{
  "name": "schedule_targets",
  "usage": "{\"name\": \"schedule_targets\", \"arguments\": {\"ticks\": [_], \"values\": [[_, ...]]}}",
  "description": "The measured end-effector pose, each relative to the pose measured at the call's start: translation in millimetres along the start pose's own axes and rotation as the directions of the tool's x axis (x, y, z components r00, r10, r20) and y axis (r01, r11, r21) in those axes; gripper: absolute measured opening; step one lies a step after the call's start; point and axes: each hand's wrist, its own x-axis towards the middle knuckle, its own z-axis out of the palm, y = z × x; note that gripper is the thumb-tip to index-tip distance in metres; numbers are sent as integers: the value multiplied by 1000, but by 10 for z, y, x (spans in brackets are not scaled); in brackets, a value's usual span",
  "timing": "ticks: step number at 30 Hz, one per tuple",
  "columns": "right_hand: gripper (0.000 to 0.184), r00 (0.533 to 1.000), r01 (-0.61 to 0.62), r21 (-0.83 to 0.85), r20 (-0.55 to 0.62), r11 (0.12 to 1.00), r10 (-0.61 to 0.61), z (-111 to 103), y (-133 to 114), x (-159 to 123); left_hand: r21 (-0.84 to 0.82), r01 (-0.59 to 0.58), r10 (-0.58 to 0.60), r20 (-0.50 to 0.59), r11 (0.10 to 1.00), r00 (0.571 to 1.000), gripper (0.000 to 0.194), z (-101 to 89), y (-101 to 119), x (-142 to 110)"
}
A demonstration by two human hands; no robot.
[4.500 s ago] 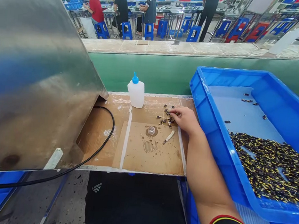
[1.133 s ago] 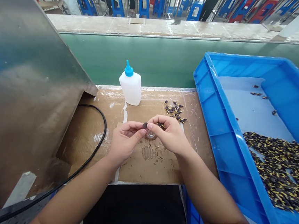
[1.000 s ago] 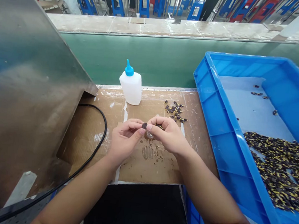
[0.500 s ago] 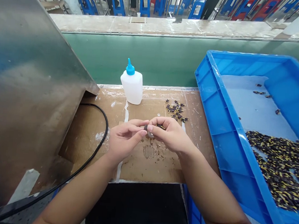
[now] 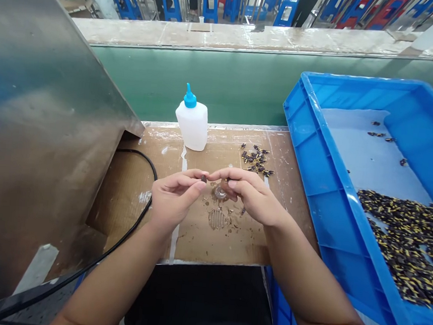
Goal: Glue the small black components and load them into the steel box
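Note:
My left hand (image 5: 173, 196) pinches a tiny dark piece (image 5: 203, 178) between thumb and forefinger. Facing it, my right hand (image 5: 247, 195) has its fingertips closed on a small dark part (image 5: 227, 180), partly hidden by the fingers. Just below the fingertips, a small clear glass cup (image 5: 220, 193) sits in a brown smear on the cardboard work surface (image 5: 133, 195). A loose heap of small dark-and-yellow parts (image 5: 255, 160) lies beyond my right hand.
A white glue bottle (image 5: 191, 122) with a blue nozzle stands behind my hands. To the right, a blue plastic crate (image 5: 308, 155) holds a mass of similar parts. A stainless steel hood (image 5: 42, 117) and a black cable (image 5: 151, 169) lie to the left.
My fingertips, which met over the glass cup half a second ago, have drawn slightly apart. The cup now shows between and below them.

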Motion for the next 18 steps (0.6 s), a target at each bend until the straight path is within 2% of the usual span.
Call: {"name": "schedule_targets", "arguments": {"ticks": [3,6,9,13,15,18], "values": [[42,998,33,-4,51,999,-32,-64,-14,-40,-86,50,-53,-33,995,998,11,-20,-15,33],[38,999,33,29,26,999,-34,-120,-6,-47,-164,91,-98,-33,982,995,11,-14,5,73],[23,997,41,0,-70,999,-41,-180,27,-34,-275,149,-157,-6,950,988,14,6,51,112],[23,961,66,-201,-252,977,-117,-261,64,-27,-406,241,-235,66,881,970,19,3,97,145],[21,943,61,-302,-296,951,-155,-288,68,-29,-443,284,-261,113,850,959,20,-12,104,148],[16,934,-2,-369,-332,929,-130,-317,66,-34,-471,330,-287,163,818,944,20,-32,108,143]]}}
